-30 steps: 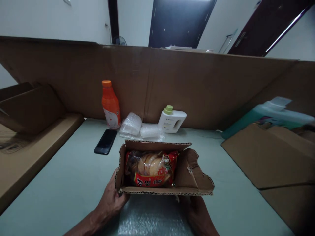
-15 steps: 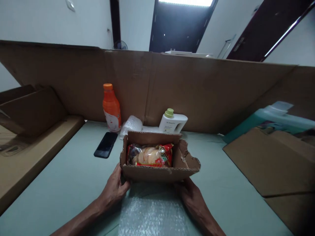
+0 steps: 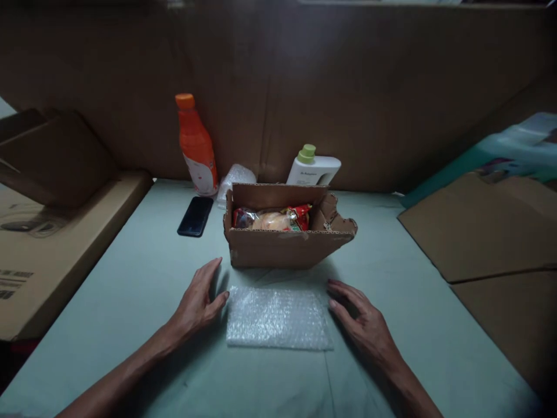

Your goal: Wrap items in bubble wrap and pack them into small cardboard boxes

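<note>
A small open cardboard box (image 3: 278, 247) stands on the pale green table (image 3: 130, 290), with a red snack bag (image 3: 272, 219) inside. In front of it lies a sheet of bubble wrap (image 3: 278, 317). My left hand (image 3: 198, 299) rests flat at the sheet's left edge, fingers spread, holding nothing. My right hand (image 3: 363, 316) lies open at the sheet's right edge, also holding nothing. Neither hand touches the box.
Behind the box stand an orange bottle (image 3: 195, 145) and a white bottle with a green cap (image 3: 313, 168), with more bubble wrap (image 3: 235, 177) between them. A black phone (image 3: 195, 216) lies left of the box. Cardboard walls and flat cardboard sheets (image 3: 478, 232) ring the table.
Both hands have let go of the box after pushing it away from me. They now lie beside the bubble wrap. The view has tilted downward.
</note>
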A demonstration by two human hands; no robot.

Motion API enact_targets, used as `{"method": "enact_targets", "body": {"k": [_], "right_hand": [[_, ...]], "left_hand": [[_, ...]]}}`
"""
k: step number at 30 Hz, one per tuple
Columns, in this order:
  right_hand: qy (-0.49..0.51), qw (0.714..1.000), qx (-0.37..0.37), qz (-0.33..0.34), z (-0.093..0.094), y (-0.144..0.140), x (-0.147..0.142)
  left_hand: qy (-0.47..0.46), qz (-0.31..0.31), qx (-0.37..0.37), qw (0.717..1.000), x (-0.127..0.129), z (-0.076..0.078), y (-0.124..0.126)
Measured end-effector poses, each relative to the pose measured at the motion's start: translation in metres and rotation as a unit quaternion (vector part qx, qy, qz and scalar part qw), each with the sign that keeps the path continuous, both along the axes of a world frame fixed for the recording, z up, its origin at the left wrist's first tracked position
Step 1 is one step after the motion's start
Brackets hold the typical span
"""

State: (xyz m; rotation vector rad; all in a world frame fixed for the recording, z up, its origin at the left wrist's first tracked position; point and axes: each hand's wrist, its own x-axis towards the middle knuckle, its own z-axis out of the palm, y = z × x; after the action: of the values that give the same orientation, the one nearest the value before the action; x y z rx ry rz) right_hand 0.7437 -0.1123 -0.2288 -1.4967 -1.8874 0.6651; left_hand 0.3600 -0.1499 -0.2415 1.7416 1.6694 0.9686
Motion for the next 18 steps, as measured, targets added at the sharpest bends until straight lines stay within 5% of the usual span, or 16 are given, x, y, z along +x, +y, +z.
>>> {"method": "enact_targets", "body": {"k": [4,8,14,18], "right_hand": [[0.074,0.997,-0.014,-0.030,0.012,0.045,-0.003],[0.148,0.989,-0.002,-0.028,0.040,0.131,-0.013],[0.109,0.988,0.007,0.106,0.079,0.261,-0.067],[0.030,0.979,0.006,0.202,0.084,0.307,-0.115]], "left_hand": [[-0.002,0.011,0.026,1.000,-0.002,-0.001,0.012],[-0.046,0.039,0.055,0.997,0.004,-0.003,0.053],[-0.056,0.108,0.088,0.989,0.014,-0.034,0.081],[-0.027,0.100,0.104,0.989,0.019,-0.050,0.077]]}}
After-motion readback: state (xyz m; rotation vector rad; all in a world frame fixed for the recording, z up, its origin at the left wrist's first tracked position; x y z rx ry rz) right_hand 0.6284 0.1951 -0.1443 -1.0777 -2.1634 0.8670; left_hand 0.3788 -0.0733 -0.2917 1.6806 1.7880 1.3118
